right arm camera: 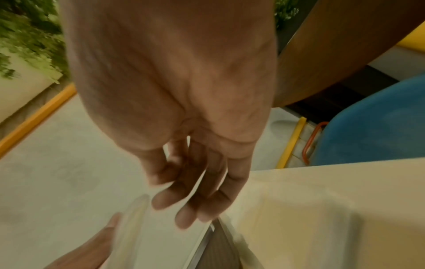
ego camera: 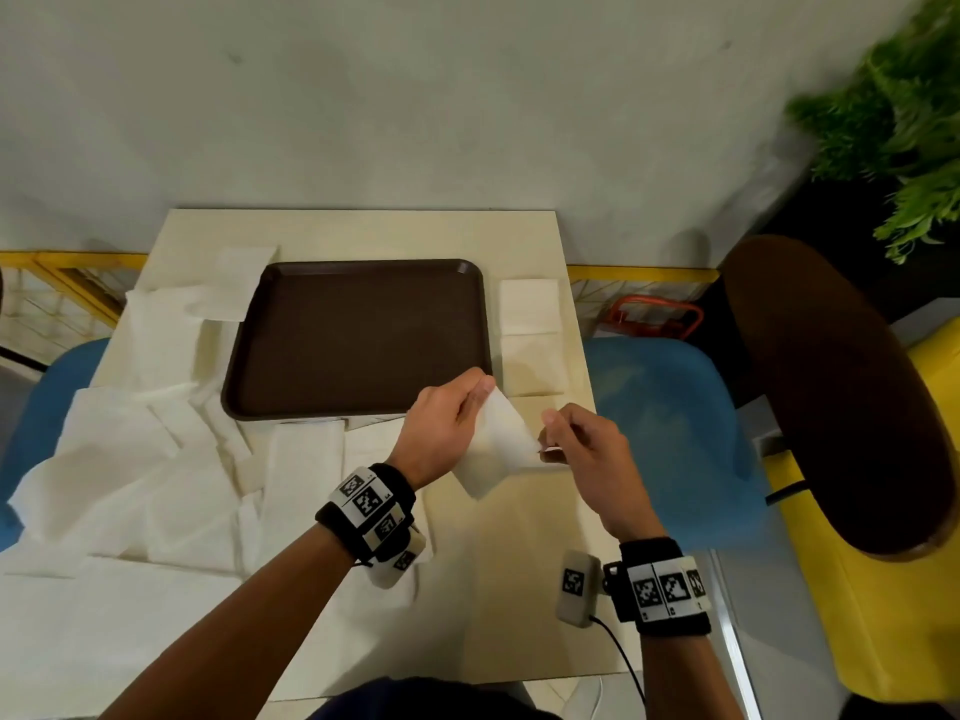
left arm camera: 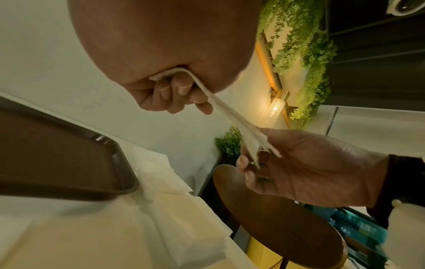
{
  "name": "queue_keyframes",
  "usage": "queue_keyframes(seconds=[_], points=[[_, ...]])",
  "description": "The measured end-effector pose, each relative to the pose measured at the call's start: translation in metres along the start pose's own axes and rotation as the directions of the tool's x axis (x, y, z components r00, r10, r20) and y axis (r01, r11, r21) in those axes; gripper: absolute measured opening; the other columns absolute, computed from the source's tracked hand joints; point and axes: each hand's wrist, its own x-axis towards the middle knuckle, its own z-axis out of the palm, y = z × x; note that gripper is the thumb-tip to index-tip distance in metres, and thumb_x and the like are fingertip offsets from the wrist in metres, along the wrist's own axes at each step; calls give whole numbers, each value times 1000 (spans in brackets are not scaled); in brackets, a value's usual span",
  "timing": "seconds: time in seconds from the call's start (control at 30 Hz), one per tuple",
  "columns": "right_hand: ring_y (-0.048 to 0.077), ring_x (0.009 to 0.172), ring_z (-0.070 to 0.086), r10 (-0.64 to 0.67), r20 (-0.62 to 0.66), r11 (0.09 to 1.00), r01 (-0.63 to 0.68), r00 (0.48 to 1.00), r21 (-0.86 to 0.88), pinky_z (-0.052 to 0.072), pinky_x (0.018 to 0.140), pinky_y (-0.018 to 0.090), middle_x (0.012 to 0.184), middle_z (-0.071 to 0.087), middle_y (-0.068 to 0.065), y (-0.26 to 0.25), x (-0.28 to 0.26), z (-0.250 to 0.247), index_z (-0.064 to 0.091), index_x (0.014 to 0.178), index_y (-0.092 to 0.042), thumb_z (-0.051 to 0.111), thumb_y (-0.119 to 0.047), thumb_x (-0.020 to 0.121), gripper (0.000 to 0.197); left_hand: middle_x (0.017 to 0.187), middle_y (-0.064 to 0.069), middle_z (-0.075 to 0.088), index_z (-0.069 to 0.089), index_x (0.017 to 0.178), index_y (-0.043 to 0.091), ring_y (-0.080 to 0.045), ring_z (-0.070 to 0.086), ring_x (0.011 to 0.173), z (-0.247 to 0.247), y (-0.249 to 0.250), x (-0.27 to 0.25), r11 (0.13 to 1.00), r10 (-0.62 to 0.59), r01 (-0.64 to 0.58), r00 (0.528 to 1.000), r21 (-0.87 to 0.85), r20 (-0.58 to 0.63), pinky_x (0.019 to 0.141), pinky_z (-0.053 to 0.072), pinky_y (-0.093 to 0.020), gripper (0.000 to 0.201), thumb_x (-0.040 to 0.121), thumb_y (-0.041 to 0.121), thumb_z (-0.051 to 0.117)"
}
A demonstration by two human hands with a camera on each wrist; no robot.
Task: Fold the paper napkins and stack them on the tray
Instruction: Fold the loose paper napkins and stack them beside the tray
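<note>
Head view: a brown tray (ego camera: 358, 335) sits in the middle of the frame on a cream table (ego camera: 519, 589), with nothing on it. Just below its lower right corner, both hands hold one white napkin (ego camera: 498, 444) up off the table. The left hand (ego camera: 441, 433) pinches the napkin's upper corner between thumb and curled fingers; the right hand (ego camera: 587, 459) pinches its right corner the same way. Loose napkins (ego camera: 130, 459) lie spread over the left of the frame. Two folded napkins (ego camera: 530, 335) lie on the table just right of the tray. A blue chair (ego camera: 670, 407) shows at the right.

Left wrist view: the left hand (left arm camera: 165, 72) fills the top, its fingers (left arm camera: 181, 87) curled tight on the napkin (left arm camera: 220, 111), which stretches down to the right hand (left arm camera: 306, 169) at centre right, where thumb and forefinger nip its split edges. The tray (left arm camera: 57, 154) is at the left.

Right wrist view: blurred. The right hand (right arm camera: 174, 91) hangs from the top, its fingers (right arm camera: 195, 200) loosely bent; the grip itself is hard to make out here. The napkin (right arm camera: 138, 218) is at lower centre.
</note>
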Motion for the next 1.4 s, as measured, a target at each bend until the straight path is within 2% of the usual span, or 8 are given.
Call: queue_keyframes(seconds=[0.23, 0.37, 0.47, 0.63, 0.83, 1.03, 1.23, 1.4], points=[[19, 101, 76, 207, -38, 965, -197, 978, 171, 67, 83, 38, 113, 77, -1, 16, 15, 6, 56, 123, -26, 83, -29, 95, 39, 73, 0, 61, 57, 91, 22, -18, 58, 66, 41, 15, 18, 986, -95, 84, 993, -144, -67, 62, 48, -40, 34, 115, 38, 39], [26, 94, 78, 260, -207, 947, -208, 943, 244, 68, 75, 39, 98, 80, 6, 31, 29, -3, 68, 107, -12, 89, -20, 90, 28, 72, -8, 62, 58, 85, 13, -25, 57, 67, 54, 2, 31, 972, -194, 180, 977, -151, -86, 63, 45, -38, 42, 112, 44, 48], [33, 89, 78, 265, -285, 957, -215, 921, 195, 69, 76, 45, 87, 80, 7, 45, 39, -11, 75, 89, -9, 92, -26, 86, 24, 72, -13, 60, 58, 78, 9, -17, 47, 61, 64, -11, 36, 957, -253, 235, 963, -168, -91, 58, 40, -28, 47, 104, 47, 63], [12, 74, 76, 177, -396, 979, -204, 901, -26, 67, 79, 43, 76, 78, -8, 66, 59, -18, 78, 81, -27, 90, -33, 88, 16, 78, 0, 69, 70, 95, 16, -10, 60, 71, 79, -24, 37, 928, -353, 346, 935, -140, -30, 65, 48, -21, 26, 100, 41, 72], [2, 84, 68, 75, -350, 940, -183, 934, -289, 57, 81, 29, 84, 73, -14, 77, 82, -22, 75, 91, -24, 81, -32, 98, 12, 94, -1, 70, 59, 114, 20, -14, 67, 89, 92, -29, 35, 902, -406, 404, 914, -151, 17, 75, 55, -23, 23, 98, 22, 76], [14, 86, 69, 95, -314, 913, -209, 945, -351, 61, 82, 40, 89, 73, -7, 95, 93, -16, 72, 96, -21, 76, -29, 101, 10, 101, 3, 59, 51, 113, 36, -17, 65, 88, 101, -33, 31, 946, -320, 322, 946, -32, 40, 79, 64, -41, 36, 97, 14, 75], [22, 84, 68, 70, -319, 886, -206, 945, -415, 55, 75, 38, 88, 74, 0, 94, 91, -11, 57, 108, -22, 73, -30, 103, 18, 113, 7, 53, 68, 132, 23, -12, 63, 97, 104, -39, 29, 942, -334, 332, 939, 43, 82, 93, 61, -38, 37, 97, 20, 77], [22, 82, 62, 25, -308, 847, -184, 951, -499, 55, 73, 39, 90, 66, 1, 95, 88, -4, 55, 94, -24, 71, -27, 104, 19, 119, 3, 51, 63, 140, 22, -16, 57, 99, 101, -38, 25, 940, -336, 325, 935, 108, 112, 95, 51, -30, 52, 92, 25, 82]])
